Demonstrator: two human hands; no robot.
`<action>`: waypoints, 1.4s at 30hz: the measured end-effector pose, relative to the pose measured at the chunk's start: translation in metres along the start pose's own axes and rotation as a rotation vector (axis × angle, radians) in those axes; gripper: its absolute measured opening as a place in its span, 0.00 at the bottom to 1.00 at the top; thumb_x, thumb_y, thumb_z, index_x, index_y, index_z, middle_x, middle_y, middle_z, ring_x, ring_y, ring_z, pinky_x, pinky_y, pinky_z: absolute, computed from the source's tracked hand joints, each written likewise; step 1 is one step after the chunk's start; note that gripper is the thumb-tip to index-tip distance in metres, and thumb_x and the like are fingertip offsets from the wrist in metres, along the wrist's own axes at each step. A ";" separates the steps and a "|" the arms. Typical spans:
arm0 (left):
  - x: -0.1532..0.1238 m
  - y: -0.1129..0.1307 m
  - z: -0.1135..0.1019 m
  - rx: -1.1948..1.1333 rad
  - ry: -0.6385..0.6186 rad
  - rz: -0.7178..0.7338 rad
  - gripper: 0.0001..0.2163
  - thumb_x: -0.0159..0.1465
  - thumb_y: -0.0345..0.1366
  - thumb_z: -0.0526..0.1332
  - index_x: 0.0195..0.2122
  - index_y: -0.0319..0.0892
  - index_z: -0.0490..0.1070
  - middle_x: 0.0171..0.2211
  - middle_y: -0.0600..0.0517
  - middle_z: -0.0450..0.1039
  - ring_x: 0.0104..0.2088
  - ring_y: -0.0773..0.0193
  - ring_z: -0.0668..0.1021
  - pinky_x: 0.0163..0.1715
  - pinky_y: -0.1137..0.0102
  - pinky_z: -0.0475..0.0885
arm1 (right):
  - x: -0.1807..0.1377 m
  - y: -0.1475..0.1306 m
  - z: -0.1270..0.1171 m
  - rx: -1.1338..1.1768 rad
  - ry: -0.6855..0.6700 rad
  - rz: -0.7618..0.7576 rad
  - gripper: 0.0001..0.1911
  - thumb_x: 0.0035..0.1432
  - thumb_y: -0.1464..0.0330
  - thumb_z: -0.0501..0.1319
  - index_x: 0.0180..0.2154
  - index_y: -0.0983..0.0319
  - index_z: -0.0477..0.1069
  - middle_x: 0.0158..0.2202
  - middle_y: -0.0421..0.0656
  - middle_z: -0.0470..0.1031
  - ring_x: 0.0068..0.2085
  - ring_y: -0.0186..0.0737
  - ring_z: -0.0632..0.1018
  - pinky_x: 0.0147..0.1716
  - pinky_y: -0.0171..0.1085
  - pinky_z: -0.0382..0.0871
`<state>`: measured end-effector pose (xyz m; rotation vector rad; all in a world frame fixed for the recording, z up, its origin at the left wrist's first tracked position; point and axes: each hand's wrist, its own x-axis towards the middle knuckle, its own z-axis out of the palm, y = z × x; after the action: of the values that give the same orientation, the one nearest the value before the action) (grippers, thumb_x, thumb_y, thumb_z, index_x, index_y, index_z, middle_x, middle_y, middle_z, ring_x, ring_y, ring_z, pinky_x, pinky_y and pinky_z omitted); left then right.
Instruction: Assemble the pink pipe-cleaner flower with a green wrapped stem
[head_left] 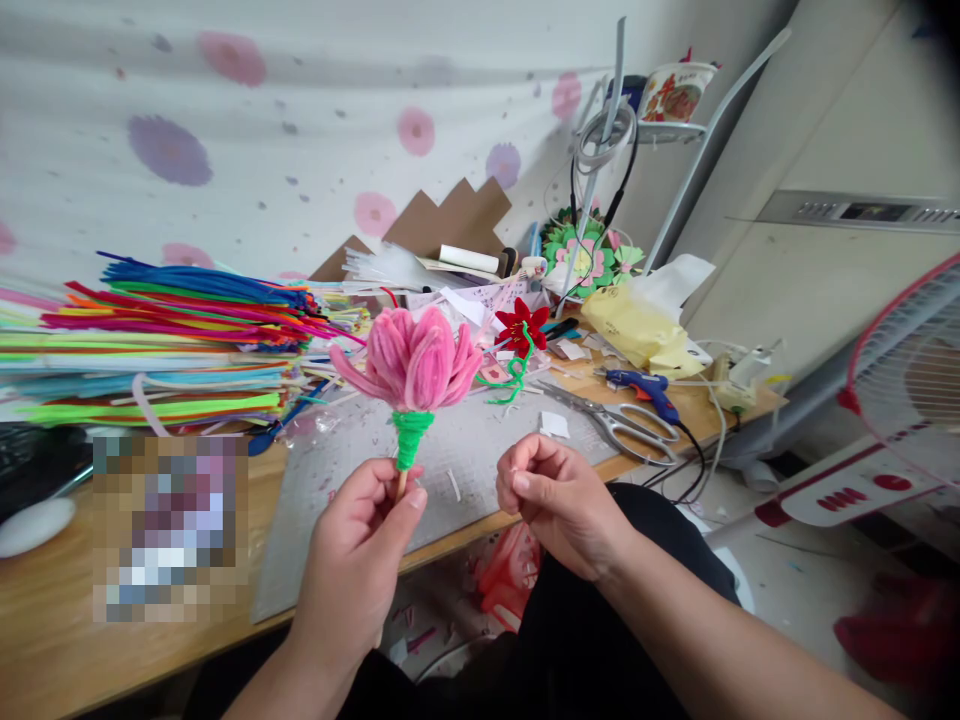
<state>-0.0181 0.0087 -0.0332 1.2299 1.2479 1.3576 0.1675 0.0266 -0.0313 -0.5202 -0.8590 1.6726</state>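
My left hand (364, 545) grips the thin wooden stick of a pink pipe-cleaner flower (424, 360), thumb and fingers closed round it just under the green wrapped base (412, 438). The flower stands upright, its fuzzy petals looped and curving outward, above a grey cutting mat (315, 530). To the right and apart from the flower, my right hand (559, 500) hovers near the mat's front edge with thumb and fingertips pressed together. What lies in that pinch, if anything, is too small to make out.
Bundles of coloured pipe cleaners (172, 340) fill the left. Scissors (622, 420), a blue glue gun (645, 390) and a red flower (521, 328) lie beyond my right hand. A fan (900, 400) stands at far right. A pale mouse (37, 525) sits at left.
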 end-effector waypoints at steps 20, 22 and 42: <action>-0.003 -0.002 0.003 -0.062 0.000 -0.028 0.06 0.59 0.37 0.62 0.35 0.42 0.70 0.23 0.57 0.63 0.23 0.73 0.62 0.23 0.76 0.58 | -0.004 -0.002 -0.002 -0.008 -0.034 0.070 0.11 0.53 0.64 0.65 0.25 0.65 0.70 0.21 0.39 0.71 0.21 0.30 0.71 0.22 0.30 0.62; -0.003 0.000 0.004 -0.079 0.010 -0.044 0.06 0.59 0.37 0.63 0.35 0.41 0.70 0.23 0.58 0.62 0.22 0.73 0.61 0.22 0.76 0.57 | -0.005 -0.003 -0.002 -0.035 -0.026 0.086 0.09 0.51 0.65 0.67 0.27 0.65 0.72 0.23 0.40 0.73 0.23 0.30 0.73 0.25 0.31 0.65; -0.007 0.018 0.006 -0.417 -0.101 -0.209 0.07 0.60 0.37 0.61 0.36 0.39 0.70 0.19 0.59 0.63 0.14 0.80 0.58 0.15 0.79 0.48 | -0.017 0.002 -0.004 -0.607 -0.073 0.199 0.24 0.41 0.57 0.71 0.22 0.62 0.58 0.15 0.32 0.62 0.17 0.25 0.63 0.17 0.27 0.55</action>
<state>-0.0108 0.0006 -0.0160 0.8413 0.9329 1.3023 0.1737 0.0117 -0.0375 -0.9868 -1.4178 1.5997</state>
